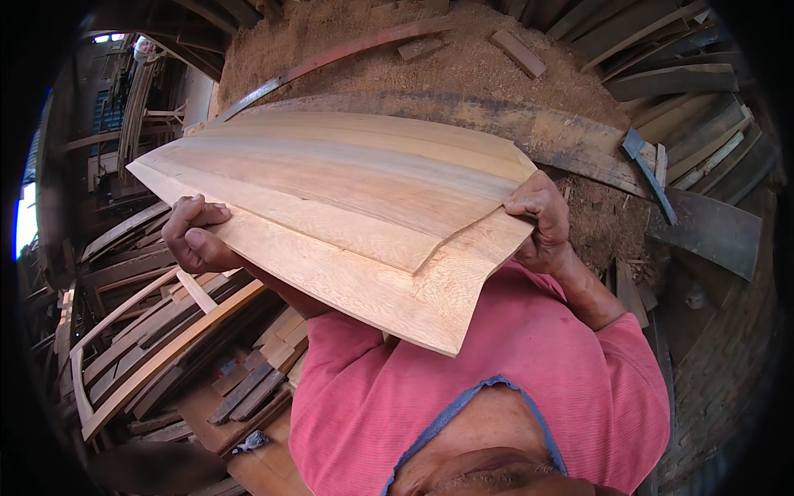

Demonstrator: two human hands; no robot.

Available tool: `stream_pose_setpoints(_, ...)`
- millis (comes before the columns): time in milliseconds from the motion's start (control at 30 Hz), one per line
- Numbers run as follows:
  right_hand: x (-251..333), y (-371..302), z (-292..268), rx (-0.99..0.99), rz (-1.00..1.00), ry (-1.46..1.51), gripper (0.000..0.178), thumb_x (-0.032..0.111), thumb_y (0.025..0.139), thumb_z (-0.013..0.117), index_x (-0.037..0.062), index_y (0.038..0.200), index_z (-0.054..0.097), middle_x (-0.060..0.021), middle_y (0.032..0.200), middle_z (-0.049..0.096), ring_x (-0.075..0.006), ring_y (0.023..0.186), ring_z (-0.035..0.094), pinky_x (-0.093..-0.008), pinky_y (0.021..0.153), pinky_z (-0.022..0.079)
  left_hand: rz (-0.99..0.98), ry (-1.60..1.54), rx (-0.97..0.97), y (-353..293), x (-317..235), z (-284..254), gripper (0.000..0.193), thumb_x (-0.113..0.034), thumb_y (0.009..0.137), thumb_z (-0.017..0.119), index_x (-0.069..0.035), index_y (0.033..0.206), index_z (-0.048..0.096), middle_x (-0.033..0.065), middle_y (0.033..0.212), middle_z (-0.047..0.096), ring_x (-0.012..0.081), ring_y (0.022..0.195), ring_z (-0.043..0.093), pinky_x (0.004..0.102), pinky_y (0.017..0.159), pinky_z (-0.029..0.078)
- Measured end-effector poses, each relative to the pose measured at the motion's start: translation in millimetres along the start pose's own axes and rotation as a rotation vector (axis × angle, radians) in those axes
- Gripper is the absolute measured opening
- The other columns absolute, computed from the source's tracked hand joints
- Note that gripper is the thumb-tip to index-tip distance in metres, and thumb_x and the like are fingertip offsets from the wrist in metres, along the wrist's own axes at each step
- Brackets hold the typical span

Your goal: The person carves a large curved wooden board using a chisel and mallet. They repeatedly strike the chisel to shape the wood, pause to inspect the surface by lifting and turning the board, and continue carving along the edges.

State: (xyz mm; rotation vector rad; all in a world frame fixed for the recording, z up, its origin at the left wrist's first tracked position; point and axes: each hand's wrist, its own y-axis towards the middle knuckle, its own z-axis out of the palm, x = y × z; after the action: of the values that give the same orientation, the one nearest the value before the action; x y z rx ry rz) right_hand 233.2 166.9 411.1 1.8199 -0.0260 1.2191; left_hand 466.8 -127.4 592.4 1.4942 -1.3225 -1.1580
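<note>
A broad pale wooden panel (331, 186) is held tilted in front of my chest. Its raised middle field shows planks with light and greyish grain, and a lower, flat border runs along the near edge and right end. My left hand (200, 236) grips the near edge toward the left, its fingers curled over the top. At the right end, my right hand (542, 217) closes around the far corner, with the thumb side on the upper face. The panel's underside is hidden.
A worn thick plank (571, 140) lies beyond the panel on sawdust (289, 33). Farther off are a curved red-and-grey strip (347, 54) and a small wood block (518, 54). A blue-grey tool (649, 175) lies at right. Stacked boards (174, 339) fill the lower left.
</note>
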Motion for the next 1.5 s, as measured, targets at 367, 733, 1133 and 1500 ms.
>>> stream_pose_setpoints(367,-1,-6,-1,0.041,-0.004,0.005,0.026,0.023,0.087,0.076,0.0065,0.098,0.060,-0.0086,0.085,0.063,-0.0251,0.074,0.062,-0.0378,0.065,0.049,-0.024,0.011,0.016,-6,-5,-11,0.040,-0.033,0.102,0.045,0.002,0.095,0.064,0.0020,0.053,0.048,0.0108,0.050,0.044,0.0273,0.053,0.039)
stream_pose_setpoints(733,-4,2,-2,0.010,-0.022,-0.014,0.029,0.032,0.092,0.073,0.0070,0.098,0.059,-0.0090,0.083,0.061,-0.0265,0.072,0.060,-0.0390,0.064,0.048,-0.068,0.042,-0.030,1,1,0,0.039,-0.032,0.099,0.048,0.003,0.094,0.066,0.0014,0.051,0.047,0.0113,0.048,0.046,0.0250,0.052,0.039)
stream_pose_setpoints(1133,-6,9,-4,0.001,-0.022,-0.023,0.036,0.038,0.092,0.075,0.0069,0.099,0.059,-0.0094,0.083,0.060,-0.0278,0.074,0.060,-0.0392,0.065,0.047,-0.123,0.056,-0.071,3,9,8,0.039,-0.033,0.097,0.049,0.001,0.092,0.067,0.0007,0.053,0.045,0.0106,0.050,0.047,0.0274,0.056,0.042)
stream_pose_setpoints(1500,-8,18,-7,-0.035,-0.005,-0.031,0.034,0.033,0.085,0.082,0.0083,0.097,0.061,-0.0092,0.083,0.058,-0.0294,0.073,0.059,-0.0403,0.066,0.045,-0.153,0.065,-0.084,17,7,31,0.036,-0.027,0.093,0.047,0.001,0.089,0.068,-0.0013,0.054,0.043,0.0096,0.052,0.045,0.0282,0.060,0.041)
